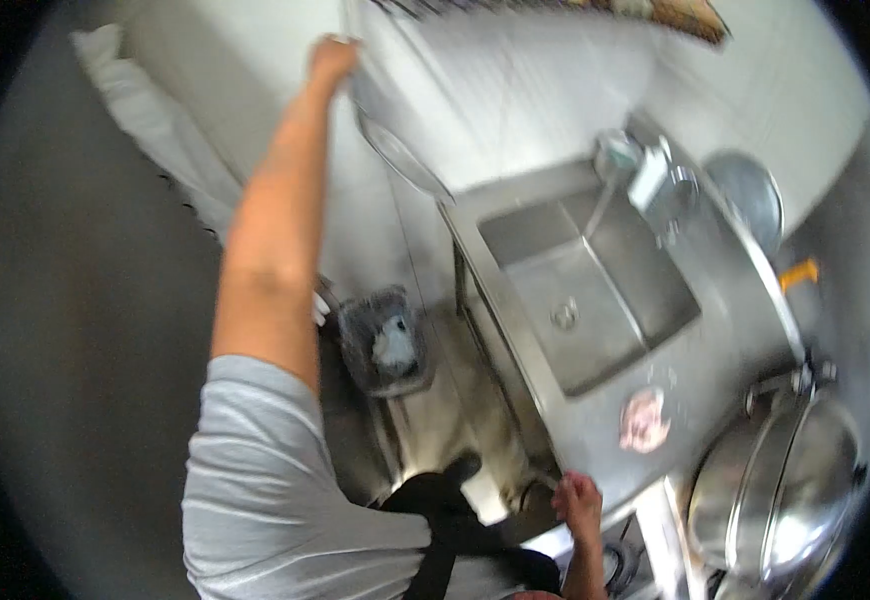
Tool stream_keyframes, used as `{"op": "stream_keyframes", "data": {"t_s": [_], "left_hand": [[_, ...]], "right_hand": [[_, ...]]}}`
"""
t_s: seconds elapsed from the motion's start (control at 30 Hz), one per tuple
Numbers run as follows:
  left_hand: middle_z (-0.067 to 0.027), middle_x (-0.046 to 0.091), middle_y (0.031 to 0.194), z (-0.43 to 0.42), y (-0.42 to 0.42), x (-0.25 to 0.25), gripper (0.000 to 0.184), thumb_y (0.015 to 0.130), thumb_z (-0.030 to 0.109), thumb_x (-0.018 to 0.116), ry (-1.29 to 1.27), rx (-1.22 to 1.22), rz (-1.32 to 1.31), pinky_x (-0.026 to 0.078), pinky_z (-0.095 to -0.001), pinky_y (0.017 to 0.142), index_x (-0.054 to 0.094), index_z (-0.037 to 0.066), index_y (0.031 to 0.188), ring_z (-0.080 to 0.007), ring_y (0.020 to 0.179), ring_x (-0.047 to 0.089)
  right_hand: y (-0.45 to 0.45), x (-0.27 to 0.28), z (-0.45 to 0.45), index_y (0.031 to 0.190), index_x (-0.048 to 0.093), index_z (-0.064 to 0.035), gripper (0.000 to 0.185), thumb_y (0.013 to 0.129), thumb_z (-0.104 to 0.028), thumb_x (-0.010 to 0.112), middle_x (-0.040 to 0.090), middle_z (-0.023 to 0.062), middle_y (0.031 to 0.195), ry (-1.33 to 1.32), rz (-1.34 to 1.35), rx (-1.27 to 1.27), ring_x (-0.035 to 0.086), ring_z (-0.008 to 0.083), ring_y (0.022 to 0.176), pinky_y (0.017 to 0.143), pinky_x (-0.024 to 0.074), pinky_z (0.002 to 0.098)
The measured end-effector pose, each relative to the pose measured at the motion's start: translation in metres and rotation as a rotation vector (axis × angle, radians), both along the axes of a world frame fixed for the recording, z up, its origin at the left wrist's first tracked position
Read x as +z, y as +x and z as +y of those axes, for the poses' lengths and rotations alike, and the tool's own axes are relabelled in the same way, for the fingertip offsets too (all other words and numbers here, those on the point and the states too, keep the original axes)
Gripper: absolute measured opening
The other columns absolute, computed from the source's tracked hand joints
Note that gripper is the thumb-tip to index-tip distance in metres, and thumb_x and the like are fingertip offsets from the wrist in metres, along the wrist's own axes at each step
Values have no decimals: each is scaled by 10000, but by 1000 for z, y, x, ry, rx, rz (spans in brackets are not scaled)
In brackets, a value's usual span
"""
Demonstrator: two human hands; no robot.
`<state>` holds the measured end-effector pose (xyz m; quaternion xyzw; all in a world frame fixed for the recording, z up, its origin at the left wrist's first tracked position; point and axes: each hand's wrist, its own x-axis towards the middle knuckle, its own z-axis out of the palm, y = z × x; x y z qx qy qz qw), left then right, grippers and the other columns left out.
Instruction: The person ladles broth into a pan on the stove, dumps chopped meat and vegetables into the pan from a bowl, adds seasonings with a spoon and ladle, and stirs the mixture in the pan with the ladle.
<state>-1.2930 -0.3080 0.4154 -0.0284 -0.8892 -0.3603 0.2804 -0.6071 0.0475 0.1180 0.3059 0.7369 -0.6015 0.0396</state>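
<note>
My left arm stretches far up toward the white tiled wall, and my left hand (pixel 333 62) is closed at its end. From beside that hand a long thin utensil with an oval, grey outline (pixel 405 160) slants down to the sink corner; blur hides its exact kind and the grip on it. Low in the view, my right hand (pixel 580 497) has its fingers curled beside the front edge of the steel counter (pixel 595 440). Whatever it may hold does not show. A pale pink piece of raw meat (pixel 645 421) lies on the counter beyond it.
A steel sink basin (pixel 555 290) is set into the counter. Below left stands a lined trash bin (pixel 380 340). To the right are a large lidded steel pot (pixel 775 490), a round metal lid (pixel 747 195) and an orange handle (pixel 800 274). A shelf (pixel 675 15) crosses the top.
</note>
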Motion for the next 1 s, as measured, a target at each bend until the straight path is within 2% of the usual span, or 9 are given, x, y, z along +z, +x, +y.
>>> {"op": "stream_keyframes", "data": {"t_s": [0.03,0.17,0.27,0.37,0.5,0.53,0.57,0.83,1.0], "left_hand": [[-235,520,1259,6,49,8,637,863,502,482,-375,131,9,377,-432,994,514,-7,1245,-369,1162,505],[-145,607,1053,-3,158,-46,295,888,195,535,637,-59,299,457,-311,854,574,4,1108,-198,988,575],[-126,598,997,-10,264,-160,267,916,208,486,795,-10,274,478,-316,755,530,14,1094,-185,887,580],[-118,575,1023,0,366,-369,241,937,231,428,700,161,-461,461,-372,788,512,45,1065,-258,915,565],[-136,582,1132,-12,562,-728,374,851,284,517,169,-499,-1345,485,-408,786,556,50,1141,-282,916,595],[-294,467,1251,50,616,-655,471,938,326,372,-601,-901,-1424,369,-399,999,489,-41,1208,-380,1178,458],[-284,387,1346,68,649,-594,565,925,413,415,-507,-992,-1627,342,-402,1032,429,-30,1275,-364,1256,392],[-195,385,1322,33,762,-656,521,897,347,487,-612,-794,-1253,266,-475,1069,414,16,1293,-309,1277,333],[-195,410,1301,33,742,-667,492,892,333,488,-574,-743,-1289,279,-458,1052,462,-6,1247,-310,1254,358]], "right_hand": [[9,-20,1,1038,553,7,285,907,-246,563,584,39,686,114,21,72,548,100,545,459,435,234],[30,-27,-22,1134,541,18,332,901,-218,567,631,59,817,221,30,153,581,109,682,602,471,248],[36,-29,-47,1125,560,-9,420,864,-336,596,643,111,835,-143,-101,131,614,155,702,600,487,286],[41,-91,-74,1143,553,-25,434,858,-349,603,649,87,847,-325,-154,225,618,133,693,551,482,258],[14,-176,-83,1061,553,-39,289,831,-213,579,613,58,808,-591,-279,78,600,148,683,571,484,273],[7,-202,-78,1028,556,-45,254,827,-200,565,610,60,796,-602,-300,-15,598,161,679,579,487,283],[1,-238,-69,989,552,-38,225,849,-213,533,609,71,787,-602,-313,-75,590,176,672,584,489,298],[-51,-435,101,938,542,-9,409,942,-395,408,619,153,872,-518,-106,-1161,589,280,726,625,513,406],[-93,-463,154,956,549,-9,403,931,-392,427,618,158,901,-101,30,-1237,590,288,759,653,510,409]]}}
